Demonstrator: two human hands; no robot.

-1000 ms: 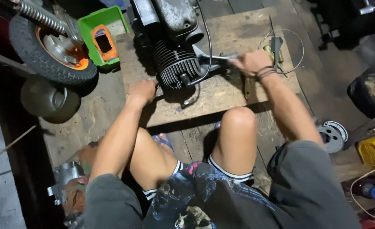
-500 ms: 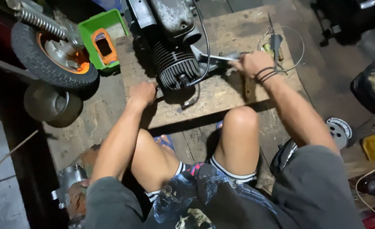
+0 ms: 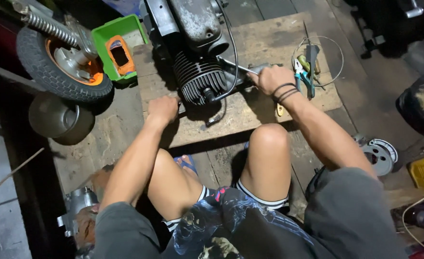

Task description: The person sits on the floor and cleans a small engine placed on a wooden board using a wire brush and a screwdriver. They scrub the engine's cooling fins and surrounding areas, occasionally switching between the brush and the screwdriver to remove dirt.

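Dim workshop floor surrounds a wooden board (image 3: 269,43) that carries a small finned engine (image 3: 197,72) near its far left corner. At the board's left edge, the left hand (image 3: 162,109) is closed into a fist beside the cylinder fins. Toward the right side, the right hand (image 3: 272,79) is wrapped around a metal tool (image 3: 243,68) pointing at the engine. Pliers (image 3: 302,74) and a wire loop (image 3: 317,60) crowd the right edge; the near edge has bare wood. A wheel (image 3: 61,67) and green tray (image 3: 118,45) stand close on the left.
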